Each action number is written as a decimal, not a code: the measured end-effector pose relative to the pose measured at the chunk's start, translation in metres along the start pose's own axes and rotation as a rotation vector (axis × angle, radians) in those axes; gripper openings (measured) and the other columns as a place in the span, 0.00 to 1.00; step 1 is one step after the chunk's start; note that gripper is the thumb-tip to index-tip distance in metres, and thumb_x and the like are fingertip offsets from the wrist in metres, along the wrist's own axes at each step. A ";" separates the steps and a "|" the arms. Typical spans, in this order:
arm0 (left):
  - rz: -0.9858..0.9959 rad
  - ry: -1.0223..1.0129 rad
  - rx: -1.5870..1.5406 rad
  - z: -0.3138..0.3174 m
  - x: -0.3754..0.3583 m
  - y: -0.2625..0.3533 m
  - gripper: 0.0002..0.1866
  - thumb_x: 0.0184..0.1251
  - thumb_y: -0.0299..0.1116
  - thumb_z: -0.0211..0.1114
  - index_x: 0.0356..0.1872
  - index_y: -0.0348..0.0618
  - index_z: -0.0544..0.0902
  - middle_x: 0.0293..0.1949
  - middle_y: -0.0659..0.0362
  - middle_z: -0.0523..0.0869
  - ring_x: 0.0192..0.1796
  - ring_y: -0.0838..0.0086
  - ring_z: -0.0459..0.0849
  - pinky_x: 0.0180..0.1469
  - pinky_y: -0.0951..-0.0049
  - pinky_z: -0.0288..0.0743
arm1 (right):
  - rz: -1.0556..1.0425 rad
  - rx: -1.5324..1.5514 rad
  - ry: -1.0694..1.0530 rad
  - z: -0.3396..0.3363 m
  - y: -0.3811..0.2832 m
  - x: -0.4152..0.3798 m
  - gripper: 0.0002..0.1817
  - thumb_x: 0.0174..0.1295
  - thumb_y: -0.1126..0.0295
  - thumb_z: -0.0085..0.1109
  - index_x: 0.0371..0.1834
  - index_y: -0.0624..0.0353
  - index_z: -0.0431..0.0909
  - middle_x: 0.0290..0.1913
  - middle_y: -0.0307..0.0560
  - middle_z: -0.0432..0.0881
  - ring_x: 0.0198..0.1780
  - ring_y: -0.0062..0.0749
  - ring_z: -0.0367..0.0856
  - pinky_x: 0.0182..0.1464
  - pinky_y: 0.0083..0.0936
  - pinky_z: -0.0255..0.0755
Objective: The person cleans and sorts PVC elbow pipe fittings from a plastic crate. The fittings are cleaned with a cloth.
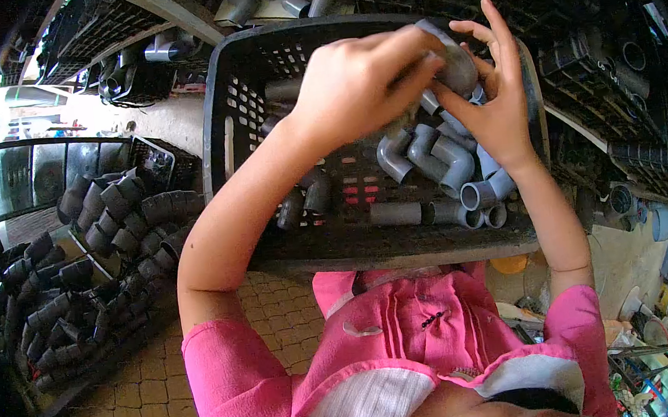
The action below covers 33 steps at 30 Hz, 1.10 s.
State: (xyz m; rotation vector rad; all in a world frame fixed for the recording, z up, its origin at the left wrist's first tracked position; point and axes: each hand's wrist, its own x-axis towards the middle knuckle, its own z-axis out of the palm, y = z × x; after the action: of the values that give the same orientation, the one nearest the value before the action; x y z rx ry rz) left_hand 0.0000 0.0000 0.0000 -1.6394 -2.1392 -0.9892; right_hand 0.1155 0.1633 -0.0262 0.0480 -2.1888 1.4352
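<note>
A grey plastic pipe elbow (461, 71) is held up over the black crate (314, 254). My right hand (500, 100) grips it from the right, thumb underneath and some fingers stretched upward. Against the elbow's left side, my left hand (366, 85) is closed with bent fingers, slightly blurred. Whatever its fingertips pinch is too small or hidden to name. Below the hands, several loose grey pipe elbows (450, 161) lie in the crate's right half. Darker elbows (316, 190) rest at its left, and a straight-looking pipe fitting (396, 214) lies near the front wall.
To the left, a large heap of dark pipe fittings (110, 218) fills the floor beside a small black basket (160, 161). More fittings (322, 0) sit on a shelf behind the crate. Stacked black crates (586, 72) stand at the right, with assorted clutter (643, 331) below.
</note>
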 end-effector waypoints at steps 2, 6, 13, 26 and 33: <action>0.163 -0.031 0.048 -0.004 0.000 0.007 0.07 0.63 0.38 0.68 0.37 0.49 0.82 0.27 0.57 0.84 0.27 0.60 0.85 0.29 0.62 0.78 | 0.009 0.023 0.000 0.002 0.000 -0.001 0.54 0.53 0.85 0.67 0.81 0.51 0.44 0.71 0.52 0.66 0.65 0.37 0.75 0.68 0.31 0.67; 0.135 0.035 0.195 -0.008 0.001 -0.006 0.07 0.63 0.38 0.68 0.36 0.49 0.82 0.25 0.58 0.84 0.26 0.61 0.85 0.28 0.63 0.77 | 0.040 0.076 0.003 0.007 -0.002 0.001 0.49 0.50 0.84 0.68 0.77 0.51 0.56 0.61 0.47 0.79 0.60 0.32 0.79 0.66 0.30 0.69; 0.059 0.007 0.154 -0.001 -0.003 0.003 0.08 0.63 0.38 0.68 0.36 0.47 0.82 0.27 0.58 0.85 0.27 0.60 0.85 0.29 0.62 0.78 | -0.028 -0.081 0.007 0.000 -0.006 0.005 0.44 0.51 0.86 0.65 0.74 0.49 0.64 0.62 0.45 0.81 0.64 0.32 0.77 0.67 0.31 0.68; -0.146 0.044 -0.011 -0.023 0.007 -0.012 0.10 0.68 0.35 0.64 0.45 0.43 0.84 0.34 0.49 0.87 0.36 0.53 0.86 0.38 0.64 0.79 | 0.205 0.396 0.028 0.004 -0.004 0.005 0.31 0.62 0.80 0.60 0.70 0.57 0.67 0.59 0.45 0.77 0.59 0.27 0.76 0.64 0.25 0.67; -0.200 -0.091 -0.221 -0.010 0.002 -0.005 0.11 0.70 0.34 0.62 0.46 0.39 0.83 0.37 0.44 0.86 0.39 0.51 0.86 0.41 0.63 0.78 | 0.308 0.458 0.008 -0.009 -0.006 0.006 0.23 0.66 0.71 0.57 0.65 0.60 0.69 0.57 0.42 0.76 0.57 0.23 0.73 0.62 0.22 0.65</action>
State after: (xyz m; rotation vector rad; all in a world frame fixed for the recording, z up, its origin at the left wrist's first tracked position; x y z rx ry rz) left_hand -0.0068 -0.0055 0.0072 -1.6171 -2.3641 -1.2733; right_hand 0.1161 0.1696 -0.0158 -0.1406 -1.8750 2.0808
